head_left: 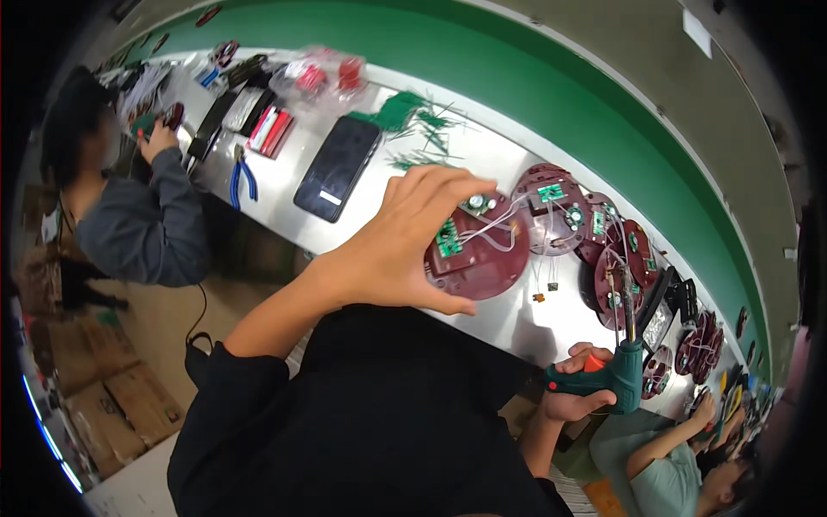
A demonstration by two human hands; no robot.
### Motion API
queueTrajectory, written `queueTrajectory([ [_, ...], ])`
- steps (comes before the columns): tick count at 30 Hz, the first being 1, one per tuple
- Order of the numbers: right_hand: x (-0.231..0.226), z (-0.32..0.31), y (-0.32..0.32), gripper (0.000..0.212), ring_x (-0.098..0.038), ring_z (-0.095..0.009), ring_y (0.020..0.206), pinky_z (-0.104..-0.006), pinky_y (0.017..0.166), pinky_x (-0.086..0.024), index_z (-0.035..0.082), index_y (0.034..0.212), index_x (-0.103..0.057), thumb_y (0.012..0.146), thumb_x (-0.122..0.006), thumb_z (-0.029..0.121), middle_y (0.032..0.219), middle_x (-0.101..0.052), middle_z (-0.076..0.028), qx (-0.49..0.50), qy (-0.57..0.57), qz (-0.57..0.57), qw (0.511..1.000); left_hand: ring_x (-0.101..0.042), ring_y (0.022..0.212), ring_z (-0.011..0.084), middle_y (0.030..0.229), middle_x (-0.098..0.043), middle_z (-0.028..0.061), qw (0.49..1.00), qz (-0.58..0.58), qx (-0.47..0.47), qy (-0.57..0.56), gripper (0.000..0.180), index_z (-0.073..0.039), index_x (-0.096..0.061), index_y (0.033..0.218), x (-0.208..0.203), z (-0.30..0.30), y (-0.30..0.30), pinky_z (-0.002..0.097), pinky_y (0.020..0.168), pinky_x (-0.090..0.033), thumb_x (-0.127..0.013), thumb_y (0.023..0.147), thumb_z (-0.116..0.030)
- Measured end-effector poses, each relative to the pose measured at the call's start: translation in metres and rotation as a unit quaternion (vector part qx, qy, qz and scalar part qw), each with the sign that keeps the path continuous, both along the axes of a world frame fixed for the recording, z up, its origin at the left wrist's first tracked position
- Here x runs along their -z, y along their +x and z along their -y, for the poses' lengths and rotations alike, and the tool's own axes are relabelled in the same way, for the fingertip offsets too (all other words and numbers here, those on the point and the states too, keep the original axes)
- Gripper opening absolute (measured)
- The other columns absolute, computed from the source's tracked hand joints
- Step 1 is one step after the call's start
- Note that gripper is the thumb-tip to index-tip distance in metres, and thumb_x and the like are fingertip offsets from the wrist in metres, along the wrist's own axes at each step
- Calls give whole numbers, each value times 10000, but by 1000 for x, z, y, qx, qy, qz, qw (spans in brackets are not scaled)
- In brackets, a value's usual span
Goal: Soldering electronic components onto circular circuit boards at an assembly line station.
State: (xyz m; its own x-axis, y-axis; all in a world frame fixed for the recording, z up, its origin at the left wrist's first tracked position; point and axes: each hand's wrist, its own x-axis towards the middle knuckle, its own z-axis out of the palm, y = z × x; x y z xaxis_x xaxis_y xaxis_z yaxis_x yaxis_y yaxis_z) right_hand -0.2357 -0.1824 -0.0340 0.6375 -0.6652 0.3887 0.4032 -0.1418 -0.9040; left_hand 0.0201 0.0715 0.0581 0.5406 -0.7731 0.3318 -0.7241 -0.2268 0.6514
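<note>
My left hand (412,228) grips a round dark-red plastic disc (488,272) by its edge, thumb on the near side and fingers over the far side. The disc carries small green circuit boards, a round component and thin white wires. In my right hand (579,388) is a dark-green pistol-shaped soldering gun (626,376) with an orange trigger. Its thin barrel points away from me, over the stacked discs. Another disc (549,237) with boards and wires lies just right of the held one. Two tiny components (540,298) rest on the white table (482,332).
Several more discs (637,254) are piled along the right. Left of my hand lie a black phone (338,168), blue-handled cutters (243,178) and green wire pieces (401,112). Clear bags (320,73) stand behind. Co-workers sit at left (138,215) and lower right (676,465).
</note>
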Motion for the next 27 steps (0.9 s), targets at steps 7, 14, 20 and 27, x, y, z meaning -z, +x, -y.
queueTrajectory([
  [7,-4,-16,19,857,-557,-163,620,-375,865,-458,-40,1228,-574,1064,-367,776,721,-574,-54,-55,-3,-4,998,-374,1533,411,1614,-445,163,967,-54,161,188,1113,-140,-496,1576,29,-27,-2,538,1241,-287,-994,586,-241],
  [14,-1,-33,17,895,-567,-175,649,-375,896,-469,-50,1249,-572,1038,-404,803,707,-573,-62,-47,26,-28,998,-188,1652,438,1798,-197,194,954,4,192,232,807,-271,-712,1443,21,-30,6,582,1285,-247,-742,747,136],
  [20,0,-43,19,950,-597,-184,727,-355,877,-492,-52,1275,-562,998,-441,848,765,-597,-74,-10,49,-72,996,-498,1428,422,1606,-486,190,999,22,29,38,510,-128,-771,1255,47,-14,5,512,1139,-416,-732,779,51],
  [27,-8,-60,37,1016,-606,-212,810,-317,795,-505,-61,1182,-571,964,-377,912,651,-586,-81,19,46,-170,984,-490,1374,420,1497,-504,210,991,-57,-19,118,702,-86,-643,1434,46,-9,-33,516,1123,-421,-901,792,-207],
])
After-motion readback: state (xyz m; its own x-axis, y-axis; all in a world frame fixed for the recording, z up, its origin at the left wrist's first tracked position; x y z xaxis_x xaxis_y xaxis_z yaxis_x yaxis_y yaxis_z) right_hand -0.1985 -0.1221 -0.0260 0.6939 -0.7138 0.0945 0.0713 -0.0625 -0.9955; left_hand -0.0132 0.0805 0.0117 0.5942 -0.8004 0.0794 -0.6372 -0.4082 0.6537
